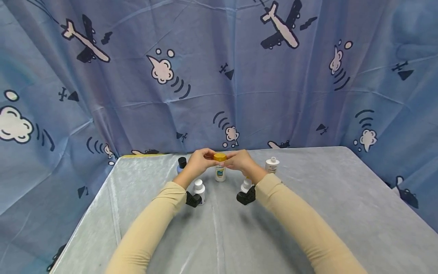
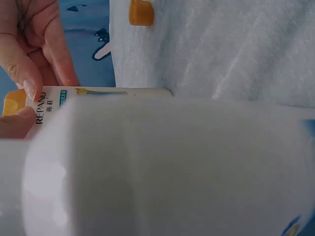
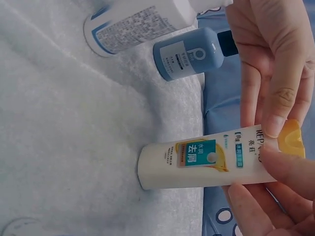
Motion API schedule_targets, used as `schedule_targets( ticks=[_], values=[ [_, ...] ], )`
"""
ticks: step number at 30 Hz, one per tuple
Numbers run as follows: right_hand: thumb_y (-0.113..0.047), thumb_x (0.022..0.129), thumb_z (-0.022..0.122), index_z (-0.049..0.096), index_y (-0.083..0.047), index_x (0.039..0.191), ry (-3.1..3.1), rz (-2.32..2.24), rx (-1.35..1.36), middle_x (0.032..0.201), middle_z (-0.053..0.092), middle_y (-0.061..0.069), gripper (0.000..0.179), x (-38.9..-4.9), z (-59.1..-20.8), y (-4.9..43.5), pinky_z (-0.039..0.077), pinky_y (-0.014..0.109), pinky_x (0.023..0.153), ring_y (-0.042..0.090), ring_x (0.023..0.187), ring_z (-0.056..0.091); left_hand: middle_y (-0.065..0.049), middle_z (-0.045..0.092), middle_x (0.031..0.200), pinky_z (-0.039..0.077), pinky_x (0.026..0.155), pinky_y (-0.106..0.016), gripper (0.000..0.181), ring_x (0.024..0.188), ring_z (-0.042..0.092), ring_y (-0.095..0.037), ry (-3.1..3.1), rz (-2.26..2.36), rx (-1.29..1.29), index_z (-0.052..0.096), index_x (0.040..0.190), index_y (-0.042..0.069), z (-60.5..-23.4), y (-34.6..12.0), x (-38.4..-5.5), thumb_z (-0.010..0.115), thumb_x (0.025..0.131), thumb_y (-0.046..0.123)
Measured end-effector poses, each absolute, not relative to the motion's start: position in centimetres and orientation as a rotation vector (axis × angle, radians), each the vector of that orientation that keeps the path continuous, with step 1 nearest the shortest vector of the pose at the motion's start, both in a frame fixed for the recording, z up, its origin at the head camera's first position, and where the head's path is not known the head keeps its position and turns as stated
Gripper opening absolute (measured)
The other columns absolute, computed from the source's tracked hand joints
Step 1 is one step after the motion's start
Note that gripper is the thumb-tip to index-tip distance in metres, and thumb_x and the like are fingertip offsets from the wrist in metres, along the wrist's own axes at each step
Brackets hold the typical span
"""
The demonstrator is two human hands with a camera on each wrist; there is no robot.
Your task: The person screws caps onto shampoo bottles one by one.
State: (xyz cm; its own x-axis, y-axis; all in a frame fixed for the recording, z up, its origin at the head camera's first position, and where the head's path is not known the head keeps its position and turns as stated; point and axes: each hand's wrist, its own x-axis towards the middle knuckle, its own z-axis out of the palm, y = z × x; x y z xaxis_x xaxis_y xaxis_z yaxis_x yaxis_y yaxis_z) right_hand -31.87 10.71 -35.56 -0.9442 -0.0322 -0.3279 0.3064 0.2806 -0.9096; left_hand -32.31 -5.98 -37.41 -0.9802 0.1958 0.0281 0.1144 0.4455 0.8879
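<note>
A white shampoo bottle (image 1: pixel 220 176) with a yellow cap (image 3: pixel 291 140) stands upright on the cloth between both hands. My left hand (image 1: pixel 199 164) holds its upper part from the left, thumb on the front just under the cap. From the right, my right hand (image 1: pixel 241 161) pinches the same neck area, its thumb (image 3: pixel 290 164) over the printed front and fingers behind. The label, with a teal patch, faces me. In the left wrist view a large blurred white bottle (image 2: pixel 172 167) hides most of the shampoo bottle's lower side.
Left stand a blue bottle (image 3: pixel 189 54) with a black cap and a white bottle (image 1: pixel 199 189). Right stand another white bottle (image 1: pixel 246 185) and one with a narrow bare neck (image 1: pixel 272 166). A loose yellow cap (image 2: pixel 141 13) sits on the cloth. A patterned curtain (image 1: pixel 219 76) hangs behind.
</note>
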Motion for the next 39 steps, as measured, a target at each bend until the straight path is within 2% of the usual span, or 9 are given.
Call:
schedule_targets(
  ticks=[7,13,16,21,26,33,39],
  values=[
    [0.001,0.086,0.074,0.064,0.001,0.129,2.260,-1.747,0.278,0.139,0.059,0.017,0.044,-32.0,-35.6,10.9,0.052,0.036,0.103,0.029,0.124,0.060,-0.013,0.071,0.115,0.058,0.090,-0.033,0.030,0.107,0.067,-0.026,2.637,1.540,0.264,0.068,0.114,0.004,-36.9,-5.9,-32.1,0.077,0.087,0.013],
    [-0.001,0.087,0.073,0.065,-0.003,0.130,2.279,-1.829,0.241,0.138,0.061,0.015,0.044,-31.7,-35.0,12.2,0.053,0.034,0.102,0.028,0.125,0.061,-0.010,0.065,0.132,0.051,0.104,-0.041,0.041,0.126,0.058,-0.029,2.729,1.591,0.265,0.065,0.126,0.009,-35.6,-5.4,-31.1,0.075,0.090,0.025],
    [-0.003,0.090,0.070,0.062,-0.002,0.132,2.293,-1.893,0.189,0.138,0.061,0.016,0.043,-31.1,-34.4,13.3,0.051,0.034,0.104,0.028,0.127,0.060,-0.009,0.064,0.135,0.048,0.108,-0.042,0.044,0.129,0.057,-0.029,2.749,1.705,0.313,0.063,0.130,0.010,-35.2,-4.9,-30.3,0.075,0.090,0.025],
    [-0.013,0.093,0.070,0.060,-0.003,0.135,2.397,-1.949,0.110,0.139,0.061,0.016,0.045,-29.3,-33.3,15.3,0.049,0.036,0.107,0.028,0.128,0.059,-0.012,0.066,0.130,0.050,0.105,-0.041,0.038,0.122,0.061,-0.029,2.770,1.773,0.500,0.066,0.125,0.007,-35.1,-3.8,-29.1,0.074,0.090,0.017],
    [-0.024,0.092,0.072,0.062,-0.007,0.135,2.570,-1.917,0.035,0.136,0.064,0.014,0.046,-27.3,-32.6,17.3,0.046,0.041,0.110,0.027,0.126,0.060,-0.012,0.068,0.123,0.053,0.101,-0.034,0.033,0.116,0.065,-0.026,2.750,1.725,0.630,0.067,0.122,0.007,-35.4,-2.4,-28.6,0.073,0.090,0.013],
    [-0.033,0.092,0.072,0.063,-0.007,0.133,2.677,-1.959,0.144,0.136,0.064,0.014,0.050,-25.6,-32.4,20.2,0.044,0.044,0.112,0.027,0.127,0.059,-0.015,0.069,0.123,0.053,0.101,-0.031,0.034,0.117,0.066,-0.027,2.639,1.699,0.659,0.066,0.123,0.002,-36.7,-0.2,-28.9,0.073,0.090,0.010],
    [-0.044,0.088,0.074,0.061,-0.011,0.137,2.680,-1.937,0.312,0.138,0.061,0.007,0.060,-24.9,-32.9,22.8,0.042,0.046,0.114,0.025,0.133,0.052,-0.013,0.067,0.129,0.053,0.101,-0.035,0.039,0.121,0.063,-0.031,2.572,1.664,0.573,0.065,0.126,0.006,-37.8,0.8,-29.5,0.074,0.090,0.015]
  ],
)
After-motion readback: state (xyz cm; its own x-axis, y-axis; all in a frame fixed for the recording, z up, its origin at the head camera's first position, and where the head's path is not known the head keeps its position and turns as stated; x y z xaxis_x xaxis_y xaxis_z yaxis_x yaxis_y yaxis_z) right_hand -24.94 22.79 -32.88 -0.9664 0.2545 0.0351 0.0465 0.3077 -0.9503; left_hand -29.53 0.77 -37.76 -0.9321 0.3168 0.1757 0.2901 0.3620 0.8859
